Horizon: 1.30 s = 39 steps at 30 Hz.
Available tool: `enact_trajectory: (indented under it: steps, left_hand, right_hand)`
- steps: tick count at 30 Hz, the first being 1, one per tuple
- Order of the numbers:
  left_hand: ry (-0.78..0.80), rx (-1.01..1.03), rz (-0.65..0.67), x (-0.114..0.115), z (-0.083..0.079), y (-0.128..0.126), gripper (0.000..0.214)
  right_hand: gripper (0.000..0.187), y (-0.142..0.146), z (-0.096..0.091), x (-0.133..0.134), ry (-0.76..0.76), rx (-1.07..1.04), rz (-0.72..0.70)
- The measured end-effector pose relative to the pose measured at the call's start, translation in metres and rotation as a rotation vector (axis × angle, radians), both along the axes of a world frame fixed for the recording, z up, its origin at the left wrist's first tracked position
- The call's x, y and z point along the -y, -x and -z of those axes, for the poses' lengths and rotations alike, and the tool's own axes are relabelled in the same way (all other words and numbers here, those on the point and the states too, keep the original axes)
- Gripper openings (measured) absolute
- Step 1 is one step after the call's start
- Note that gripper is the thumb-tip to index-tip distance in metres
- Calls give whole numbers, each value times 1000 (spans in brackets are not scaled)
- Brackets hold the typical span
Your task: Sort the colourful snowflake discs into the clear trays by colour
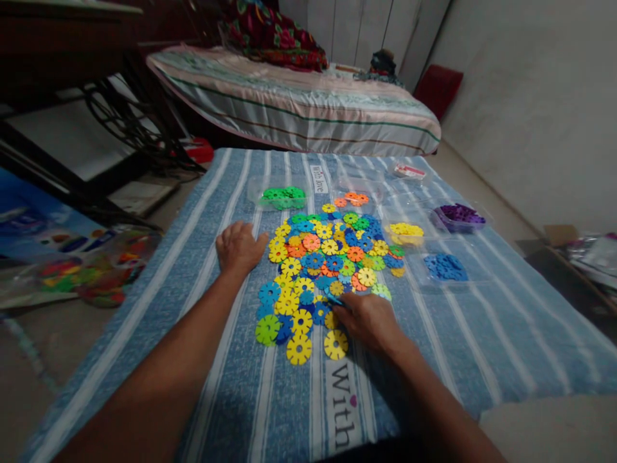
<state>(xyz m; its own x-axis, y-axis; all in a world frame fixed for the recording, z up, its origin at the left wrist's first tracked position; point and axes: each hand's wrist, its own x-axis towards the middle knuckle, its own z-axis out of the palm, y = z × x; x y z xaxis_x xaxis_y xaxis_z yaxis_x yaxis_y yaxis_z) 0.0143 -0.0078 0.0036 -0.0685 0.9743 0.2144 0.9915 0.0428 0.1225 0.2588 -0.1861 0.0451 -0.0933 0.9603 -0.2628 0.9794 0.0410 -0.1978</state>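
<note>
Two bare forearms run up from the bottom edge of the frame over a table (482, 334) covered with a blue striped cloth.

Right hand (369, 318), just right of frame centre: fingers bunched together, tips down on a blue disc (332, 299) at the near edge of the disc pile (328, 257). Can't tell if the disc is pinched or only touched; it lies flat on the cloth. Left hand (238, 247), left of centre: palm down, fingers spread loosely, holding nothing, thumb just beside the pile's left edge.

The pile is flat notched plastic discs in yellow, blue, orange and green, overlapping, in the middle of the frame. Two yellow discs (336, 344) lie loose at the near edge, just beside the right hand.

Same-colour lots sit apart from the pile in clear bags or trays:
- green lot (282, 196), above the pile to the left
- orange lot (355, 198), above the pile
- yellow lot (406, 231), right of the pile
- purple lot (460, 215), further right
- blue lot (446, 267), right of the pile and nearer

Step in hand, as I read it: picking one blue disc off the mixed pile. Neighbours overlap it, so a lift calls for a tight two-finger pinch on the rim, straight up, without dragging the discs around it.

A bed (299, 103) runs across the top of the frame. Toy packaging (96, 270) is on the floor at the left edge.
</note>
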Motion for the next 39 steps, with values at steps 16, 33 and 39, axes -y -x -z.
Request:
enact_trajectory:
  steps: [16, 33, 39]
  left_hand:
    - [38, -60, 10, -7, -4, 3, 55]
    - [40, -5, 1, -1, -5, -1, 51]
    - [40, -39, 8, -4, -6, 0, 51]
  right_hand:
    - [26, -6, 7, 0, -83, -97, 114]
    - [28, -6, 12, 8, -138, -149, 82]
    - [26, 11, 10, 2, -136, -135, -57]
